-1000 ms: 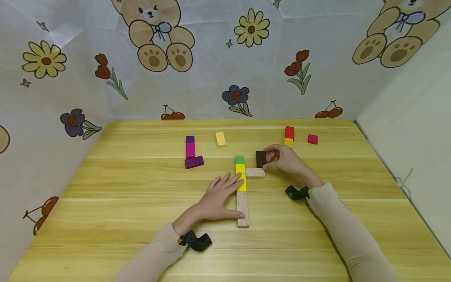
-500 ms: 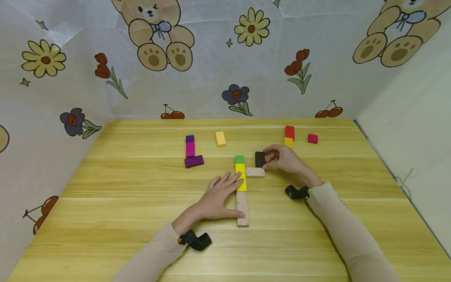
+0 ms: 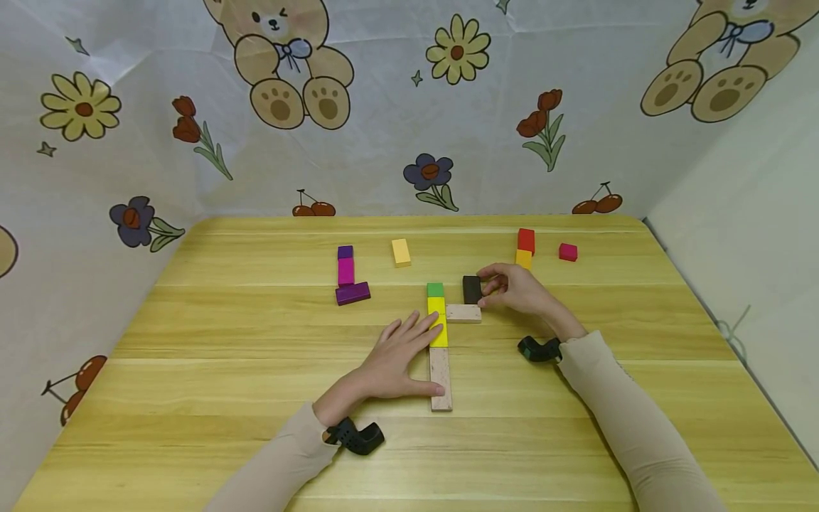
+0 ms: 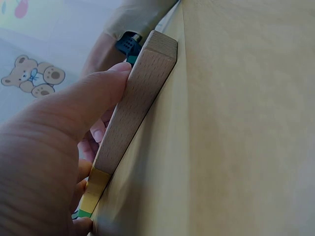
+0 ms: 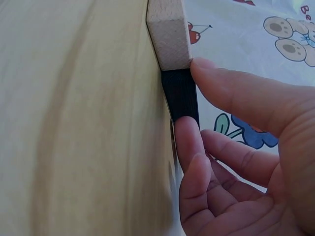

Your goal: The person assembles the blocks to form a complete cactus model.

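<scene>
My left hand lies with spread, fairly straight fingers along a row of blocks. Its thumb touches the long plain wooden block, and its fingertips touch the yellow block beyond. A green block caps the far end of that row. From the yellow part, a short plain wooden block sticks out to the right. Behind it stands a black block, touching its far side. My right hand holds the black block at its right side with curled fingers and thumb; the right wrist view shows the thumb at the blocks' joint.
Purple and magenta blocks sit at the left back. A pale yellow block lies near the middle. Red and orange blocks, plus a crimson cube, are at the right back. A patterned cloth backs the table.
The black block has slid slightly left and towards the short wooden block, with my right hand following a little. My left hand and its row of blocks stay in place.
</scene>
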A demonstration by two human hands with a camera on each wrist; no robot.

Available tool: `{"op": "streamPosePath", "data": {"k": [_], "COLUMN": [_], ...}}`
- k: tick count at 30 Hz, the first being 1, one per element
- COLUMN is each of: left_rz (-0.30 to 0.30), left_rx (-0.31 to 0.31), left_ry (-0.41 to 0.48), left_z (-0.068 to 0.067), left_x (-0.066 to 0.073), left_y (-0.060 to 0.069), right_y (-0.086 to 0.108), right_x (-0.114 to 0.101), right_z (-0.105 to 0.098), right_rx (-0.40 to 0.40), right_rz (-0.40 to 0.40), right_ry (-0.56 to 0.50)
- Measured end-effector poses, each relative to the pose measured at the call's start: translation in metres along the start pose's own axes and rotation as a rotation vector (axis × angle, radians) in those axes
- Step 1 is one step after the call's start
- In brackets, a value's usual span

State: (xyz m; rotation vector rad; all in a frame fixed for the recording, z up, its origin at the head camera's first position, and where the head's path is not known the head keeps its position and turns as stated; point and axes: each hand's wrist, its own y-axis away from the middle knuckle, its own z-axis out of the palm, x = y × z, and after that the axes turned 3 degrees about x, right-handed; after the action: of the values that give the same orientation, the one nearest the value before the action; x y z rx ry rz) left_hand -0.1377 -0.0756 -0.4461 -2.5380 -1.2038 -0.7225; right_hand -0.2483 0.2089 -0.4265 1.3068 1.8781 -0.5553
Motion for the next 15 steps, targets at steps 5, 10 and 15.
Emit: {"op": "streamPosePath", "data": {"k": [5,10,15], "left_rz": [0.001,0.016,0.026], "left_rx": [0.0,0.013,0.018], "left_ry": [-0.001,0.006,0.012], "left_z": [0.0,0.0,-0.001], "left_x": [0.0,0.0,0.0], "left_y": [0.0,0.0,0.001], "right_y": [0.002,0.004,0.007], "right_x": [-0.001,-0.001,0.009], "right_z": [0.0,-0.009,-0.026], "right_rx": [0.006,0.081,0.235], "right_rz": [-0.024,-0.04,-0.02], "right_ry": [0.013,0.049,0.049]}}
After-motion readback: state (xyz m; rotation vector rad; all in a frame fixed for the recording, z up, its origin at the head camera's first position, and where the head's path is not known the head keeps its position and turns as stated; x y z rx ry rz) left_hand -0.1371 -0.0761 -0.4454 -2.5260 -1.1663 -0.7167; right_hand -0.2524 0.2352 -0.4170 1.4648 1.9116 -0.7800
